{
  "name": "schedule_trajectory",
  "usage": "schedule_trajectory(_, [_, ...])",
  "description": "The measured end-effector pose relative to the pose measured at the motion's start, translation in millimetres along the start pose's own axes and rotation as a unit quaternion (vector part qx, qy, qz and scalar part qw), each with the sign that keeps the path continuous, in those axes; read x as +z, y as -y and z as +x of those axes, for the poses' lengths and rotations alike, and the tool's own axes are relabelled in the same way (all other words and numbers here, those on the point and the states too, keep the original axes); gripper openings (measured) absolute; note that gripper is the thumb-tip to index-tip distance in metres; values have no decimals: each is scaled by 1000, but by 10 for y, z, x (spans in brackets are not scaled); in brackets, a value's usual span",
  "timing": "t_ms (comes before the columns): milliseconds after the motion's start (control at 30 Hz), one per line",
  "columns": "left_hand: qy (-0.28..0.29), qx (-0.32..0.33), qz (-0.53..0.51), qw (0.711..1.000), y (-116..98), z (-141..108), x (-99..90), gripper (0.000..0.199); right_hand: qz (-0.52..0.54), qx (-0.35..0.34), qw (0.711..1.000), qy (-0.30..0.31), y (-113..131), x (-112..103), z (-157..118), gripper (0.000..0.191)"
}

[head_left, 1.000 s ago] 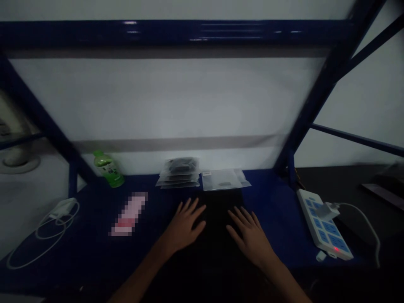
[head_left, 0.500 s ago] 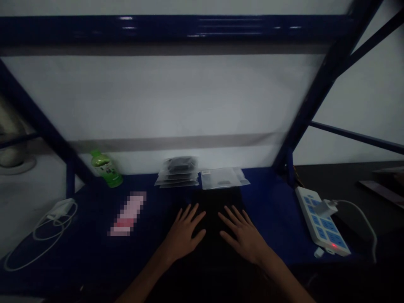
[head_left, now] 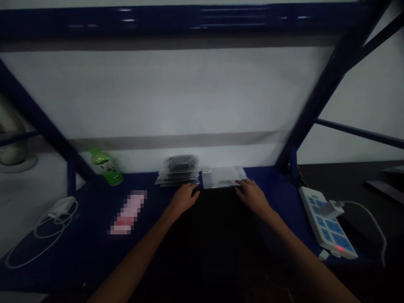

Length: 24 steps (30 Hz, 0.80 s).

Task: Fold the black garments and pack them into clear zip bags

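At the back of the blue tabletop, my left hand [head_left: 184, 198] reaches the front edge of a stack of several clear plastic bags [head_left: 178, 170] with dark contents. Its thumb stands apart from the fingers, and the hand looks open; I cannot tell whether it touches the bags. My right hand [head_left: 254, 197] rests its fingertips on the front right corner of a flat, pale translucent bag [head_left: 221, 176] with a small label. This hand is also open, thumb apart, gripping nothing. A black mat-like surface [head_left: 217, 227] lies between my forearms.
A green bottle [head_left: 109, 168] stands at the back left. Nearer lie a pixelated pink item [head_left: 128, 212] and a white charger with cable [head_left: 61, 206]. On the right is a power strip [head_left: 326, 225] with a plugged-in adapter [head_left: 331, 209]. Blue frame bars [head_left: 315, 101] rise around the table.
Both hands have moved forward from the black surface to the bags at the back. The right fingertips now lie on the flat bag. The view has shifted slightly.
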<state>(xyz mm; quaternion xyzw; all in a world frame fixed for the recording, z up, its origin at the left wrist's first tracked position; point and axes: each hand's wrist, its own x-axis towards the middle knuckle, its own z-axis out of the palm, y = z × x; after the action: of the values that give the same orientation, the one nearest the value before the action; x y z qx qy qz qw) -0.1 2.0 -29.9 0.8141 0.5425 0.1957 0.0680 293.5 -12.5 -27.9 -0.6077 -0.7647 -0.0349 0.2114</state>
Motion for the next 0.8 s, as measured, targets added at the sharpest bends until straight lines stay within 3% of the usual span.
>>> schedule_trajectory(167, [6, 10, -3, 1000, 55, 133, 77, 20, -23, -2, 1000, 11, -86, 138, 51, 26])
schedule_trajectory(333, [-25, 22, -34, 999, 8, 107, -13, 13, 0, -18, 1000, -9, -57, 72, -9, 20])
schedule_trajectory(500, [-43, 72, -114, 990, -27, -128, -161, 20, 49, -35, 997, -52, -15, -68, -297, 26])
schedule_trajectory(600, [-19, 130, -121, 984, -26, -352, -206, 34, 80, -65, 992, -73, -23, -79, -570, 30])
schedule_trajectory(700, [34, 174, -69, 982, -25, -548, -212, 42, 58, -99, 993, -26, -46, -50, -791, 34])
schedule_trajectory(800, [74, 176, -28, 981, -37, -668, -208, 42, 37, -109, 993, 34, -61, -26, -901, 39])
